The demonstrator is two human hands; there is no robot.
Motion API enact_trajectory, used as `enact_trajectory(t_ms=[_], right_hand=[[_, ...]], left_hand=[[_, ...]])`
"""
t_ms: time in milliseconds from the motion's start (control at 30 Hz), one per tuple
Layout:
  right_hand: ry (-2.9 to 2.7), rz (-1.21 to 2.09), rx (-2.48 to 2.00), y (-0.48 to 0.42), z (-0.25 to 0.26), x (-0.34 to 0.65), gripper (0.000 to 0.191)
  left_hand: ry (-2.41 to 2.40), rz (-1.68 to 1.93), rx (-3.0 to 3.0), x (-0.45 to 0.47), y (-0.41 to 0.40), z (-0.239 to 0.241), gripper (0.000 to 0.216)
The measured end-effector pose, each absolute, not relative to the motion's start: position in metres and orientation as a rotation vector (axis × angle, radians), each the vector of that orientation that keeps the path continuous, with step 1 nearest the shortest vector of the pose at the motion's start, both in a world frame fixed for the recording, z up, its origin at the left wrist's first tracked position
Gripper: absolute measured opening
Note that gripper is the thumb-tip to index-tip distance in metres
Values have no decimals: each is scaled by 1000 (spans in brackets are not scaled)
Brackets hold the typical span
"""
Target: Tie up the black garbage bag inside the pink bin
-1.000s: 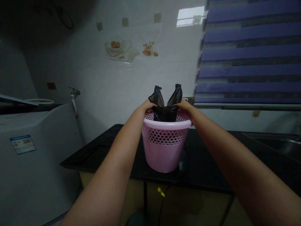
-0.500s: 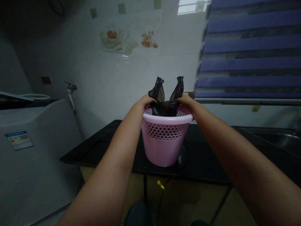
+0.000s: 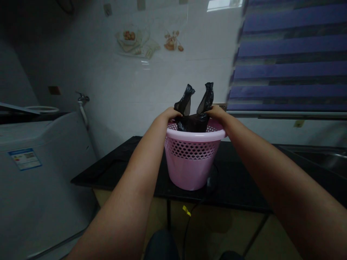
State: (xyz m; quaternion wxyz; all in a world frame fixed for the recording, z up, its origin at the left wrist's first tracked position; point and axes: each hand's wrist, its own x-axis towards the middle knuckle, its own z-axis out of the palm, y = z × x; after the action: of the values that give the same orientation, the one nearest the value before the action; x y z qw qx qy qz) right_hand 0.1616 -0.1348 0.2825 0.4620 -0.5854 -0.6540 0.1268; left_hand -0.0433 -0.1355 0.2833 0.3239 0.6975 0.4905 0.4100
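Observation:
A pink plastic basket (image 3: 191, 164) with a perforated upper wall stands on a black countertop (image 3: 238, 187). A black plastic bag (image 3: 193, 121) sits inside it, its two handles sticking up above the rim. My left hand (image 3: 170, 115) is closed on the bag beside the left handle, at the basket's far rim. My right hand (image 3: 215, 112) is closed on the bag by the right handle. Both forearms reach straight out over the counter's front edge.
A white washing machine (image 3: 35, 173) stands at the left, with a tap (image 3: 82, 98) on the tiled wall behind it. A purple blind (image 3: 292, 57) covers the window at the right. A steel sink (image 3: 322, 159) lies at the far right. A cable with a yellow tag (image 3: 185, 211) hangs under the counter.
The view has tilted down and shifted slightly; the bag's handles have drawn a little closer together. My hands stay on the bag at the basket's rim.

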Motion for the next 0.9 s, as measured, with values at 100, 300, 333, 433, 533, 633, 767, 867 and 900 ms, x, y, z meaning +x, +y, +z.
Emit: enact_trajectory(t_ms=[100, 300, 333, 433, 533, 633, 767, 867, 900], right_hand=[[-1602, 304, -1436, -133, 282, 161, 26], [-1635, 266, -1453, -135, 282, 158, 24], [-1637, 277, -1454, -135, 282, 158, 23], [-1637, 300, -1427, -134, 282, 158, 22], [-1629, 314, -1411, -131, 282, 158, 20], [-1628, 332, -1414, -129, 282, 158, 17], [-1664, 323, -1323, -131, 280, 157, 22], [-1656, 322, -1308, -130, 280, 158, 22], [-1655, 325, -1313, -130, 280, 158, 21]], left_hand=[[1327, 1078, 1825, -42, -132, 283, 29], [1307, 1115, 1835, -41, -122, 280, 33], [1303, 1125, 1833, -41, -122, 280, 34], [1308, 1142, 1827, -40, -121, 280, 36], [1293, 1171, 1839, -40, -122, 280, 36], [1224, 1211, 1850, -40, -123, 279, 42], [1155, 1239, 1857, -39, -125, 279, 52], [1140, 1251, 1856, -38, -128, 279, 52], [1142, 1250, 1854, -37, -128, 280, 51]])
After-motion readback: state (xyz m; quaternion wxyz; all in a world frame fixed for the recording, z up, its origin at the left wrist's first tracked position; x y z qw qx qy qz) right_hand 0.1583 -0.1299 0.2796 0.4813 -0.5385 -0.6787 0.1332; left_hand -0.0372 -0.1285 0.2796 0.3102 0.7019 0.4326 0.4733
